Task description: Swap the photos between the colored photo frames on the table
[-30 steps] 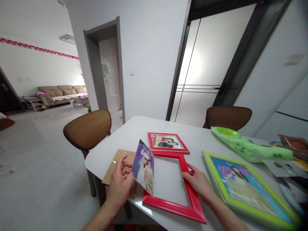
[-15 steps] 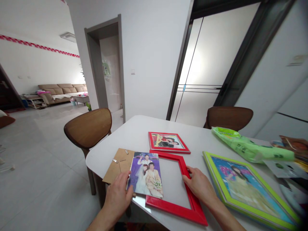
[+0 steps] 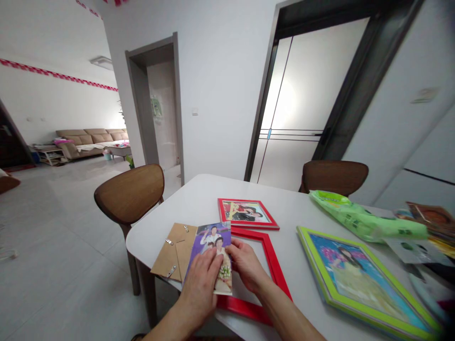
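Observation:
A photo print (image 3: 210, 244) lies face up across the left edge of an empty red frame (image 3: 272, 258) on the white table (image 3: 199, 199). My left hand (image 3: 201, 283) rests flat on the print's lower part, fingers stretched out. My right hand (image 3: 244, 263) touches the print's right edge, fingers curled against it, over the frame's opening. A brown backing board (image 3: 172, 251) with metal clips lies just left of the print.
A small red framed photo (image 3: 245, 212) lies behind the empty frame. A large green framed picture (image 3: 359, 279) is at the right, with a green plastic bag (image 3: 366, 220) and loose papers (image 3: 423, 227) beyond. Wooden chairs stand at the left (image 3: 130, 192) and far side (image 3: 334, 175).
The print went from held upright to lying flat. My right hand left the frame's right side and came onto the print. My left hand slid up onto it.

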Motion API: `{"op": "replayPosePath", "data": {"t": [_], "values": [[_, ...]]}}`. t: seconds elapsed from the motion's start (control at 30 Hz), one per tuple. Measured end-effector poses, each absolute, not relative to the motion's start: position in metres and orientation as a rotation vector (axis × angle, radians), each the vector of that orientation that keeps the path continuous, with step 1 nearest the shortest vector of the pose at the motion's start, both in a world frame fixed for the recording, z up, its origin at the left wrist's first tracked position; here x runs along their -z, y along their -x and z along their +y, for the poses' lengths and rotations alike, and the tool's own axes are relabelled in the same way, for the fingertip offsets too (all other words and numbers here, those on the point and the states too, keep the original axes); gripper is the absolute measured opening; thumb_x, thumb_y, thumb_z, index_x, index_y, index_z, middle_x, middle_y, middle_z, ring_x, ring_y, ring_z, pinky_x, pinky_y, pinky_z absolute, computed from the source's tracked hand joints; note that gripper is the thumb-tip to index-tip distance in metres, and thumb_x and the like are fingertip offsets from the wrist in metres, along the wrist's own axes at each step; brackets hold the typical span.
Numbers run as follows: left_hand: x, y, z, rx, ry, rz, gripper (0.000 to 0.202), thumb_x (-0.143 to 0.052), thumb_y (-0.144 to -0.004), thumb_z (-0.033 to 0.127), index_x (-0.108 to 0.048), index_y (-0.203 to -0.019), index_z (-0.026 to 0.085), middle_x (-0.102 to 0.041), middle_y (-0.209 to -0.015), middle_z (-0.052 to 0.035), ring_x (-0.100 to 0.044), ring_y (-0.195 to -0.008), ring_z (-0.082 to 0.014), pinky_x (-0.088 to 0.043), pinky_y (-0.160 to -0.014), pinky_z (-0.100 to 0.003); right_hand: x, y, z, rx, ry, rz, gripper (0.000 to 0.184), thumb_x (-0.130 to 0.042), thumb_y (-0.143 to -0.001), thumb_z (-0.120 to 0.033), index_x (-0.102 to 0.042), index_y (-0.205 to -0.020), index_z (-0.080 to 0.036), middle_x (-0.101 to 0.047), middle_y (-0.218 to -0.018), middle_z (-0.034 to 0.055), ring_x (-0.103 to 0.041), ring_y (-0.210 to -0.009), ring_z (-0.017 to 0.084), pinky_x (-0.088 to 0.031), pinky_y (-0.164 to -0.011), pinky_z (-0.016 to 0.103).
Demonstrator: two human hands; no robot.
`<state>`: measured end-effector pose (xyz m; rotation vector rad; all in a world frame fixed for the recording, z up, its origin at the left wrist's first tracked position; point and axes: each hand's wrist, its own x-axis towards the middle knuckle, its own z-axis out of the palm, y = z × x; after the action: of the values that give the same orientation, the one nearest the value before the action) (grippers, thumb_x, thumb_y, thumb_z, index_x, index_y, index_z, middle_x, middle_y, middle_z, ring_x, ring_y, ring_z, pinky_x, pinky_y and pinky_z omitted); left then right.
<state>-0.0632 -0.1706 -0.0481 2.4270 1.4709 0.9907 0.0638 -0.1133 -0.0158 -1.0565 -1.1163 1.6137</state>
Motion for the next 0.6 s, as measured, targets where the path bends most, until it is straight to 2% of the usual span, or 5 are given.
{"op": "replayPosePath", "data": {"t": [0.1,0.2,0.27,0.4,0.6], "values": [[0.036,0.061,-0.165,-1.372,-2.202,1.339,0.050,-0.039,-0.070,0.006,-0.043,-0.119,0.018,-0.045,-0.124,-0.0084,-0.038,-0.116,-0.0212,-0.029,-0.098,-0.039,-0.006,-0.064,-0.124,-1.561,0.922,-1.068,0.037,-0.055,-0.066,-0.036,-0.056,-0.097,-0.016,-0.063,-0.080,0.0045,-0.054,-0.059,0.011,-0.042,-0.050,0.021],[0.020,0.047,-0.165,-1.660,-1.631,1.237,0.034,-0.042,-0.080,0.019,-0.051,-0.112,0.019,-0.054,-0.115,-0.0063,-0.047,-0.108,-0.0201,-0.034,-0.095,-0.034,-0.006,-0.069,-0.129,-1.512,0.981,-0.976,0.040,-0.052,-0.069,-0.045,-0.057,-0.098,-0.018,-0.060,-0.099,0.0072,-0.057,-0.075,0.015,-0.044,-0.055,0.023],[0.015,0.032,-0.166,-1.717,-1.229,1.153,0.031,-0.045,-0.079,0.026,-0.055,-0.106,0.015,-0.059,-0.106,-0.0083,-0.053,-0.101,-0.0220,-0.038,-0.090,-0.034,0.007,-0.073,-0.129,-1.573,1.042,-0.846,0.037,-0.053,-0.069,-0.042,-0.056,-0.097,-0.018,-0.059,-0.103,0.0073,-0.058,-0.081,0.017,-0.045,-0.059,0.025],[0.023,0.010,-0.162,-1.685,-0.811,0.962,0.040,-0.055,-0.073,0.032,-0.052,-0.107,0.011,-0.063,-0.097,-0.0118,-0.057,-0.093,-0.0246,-0.044,-0.083,-0.035,0.033,-0.089,-0.123,-1.603,0.954,-0.595,0.031,-0.052,-0.068,-0.029,-0.053,-0.095,-0.015,-0.065,-0.089,0.0071,-0.060,-0.076,0.019,-0.047,-0.063,0.030],[0.038,0.025,-0.157,-1.457,-1.075,1.099,0.047,-0.051,-0.069,0.023,-0.041,-0.113,0.010,-0.052,-0.112,-0.0153,-0.052,-0.101,-0.0214,-0.040,-0.088,-0.034,0.033,-0.142,-0.113,-1.439,1.186,-0.860,0.047,-0.041,-0.067,-0.019,-0.040,-0.114,-0.019,-0.067,-0.083,0.0055,-0.063,-0.067,0.019,-0.047,-0.058,0.030]]}}
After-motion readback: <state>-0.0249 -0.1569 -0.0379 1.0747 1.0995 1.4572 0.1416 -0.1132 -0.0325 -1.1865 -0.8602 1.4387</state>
